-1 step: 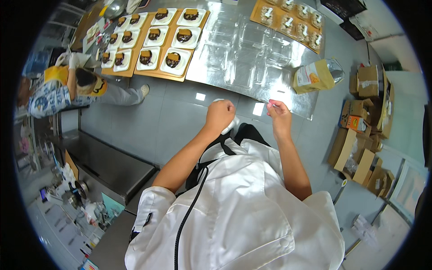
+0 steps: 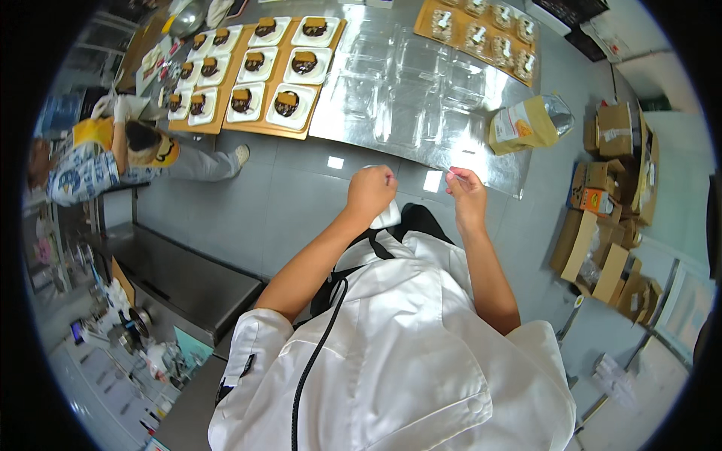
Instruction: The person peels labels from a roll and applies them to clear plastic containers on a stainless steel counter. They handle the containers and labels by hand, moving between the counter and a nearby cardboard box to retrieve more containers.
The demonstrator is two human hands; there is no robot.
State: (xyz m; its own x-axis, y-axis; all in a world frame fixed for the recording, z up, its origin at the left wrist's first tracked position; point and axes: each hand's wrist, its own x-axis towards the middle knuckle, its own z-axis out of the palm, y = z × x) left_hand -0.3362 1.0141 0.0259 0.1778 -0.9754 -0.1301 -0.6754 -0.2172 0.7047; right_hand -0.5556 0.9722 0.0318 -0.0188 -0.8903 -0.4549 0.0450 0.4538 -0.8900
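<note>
My left hand [image 2: 368,192] is curled closed in front of my body, just off the near edge of the steel table [image 2: 331,124]. What its fingers hold, if anything, is hidden. A white thing [image 2: 387,216] shows below and behind it; I cannot tell whether the hand touches it. My right hand [image 2: 468,197] is level with the left, thumb and fingertips pinched together near the table edge. A thin pale sliver shows at those fingertips, too small to name. Rows of clear plastic containers [image 2: 410,90] stand on the table beyond both hands.
Wooden trays [image 2: 297,134] at the left carry white plates of chocolate-topped desserts. Another tray [image 2: 429,37] at far right bears filled clear packs. A yellow pouch [image 2: 523,128] sits at the table's right corner. Cardboard boxes [image 2: 594,255] stand right; a co-worker [image 2: 86,169] is at left.
The view has shifted slightly, and the white thing behind my left hand shows a little differently. Both hands keep nearly the same place and grip.
</note>
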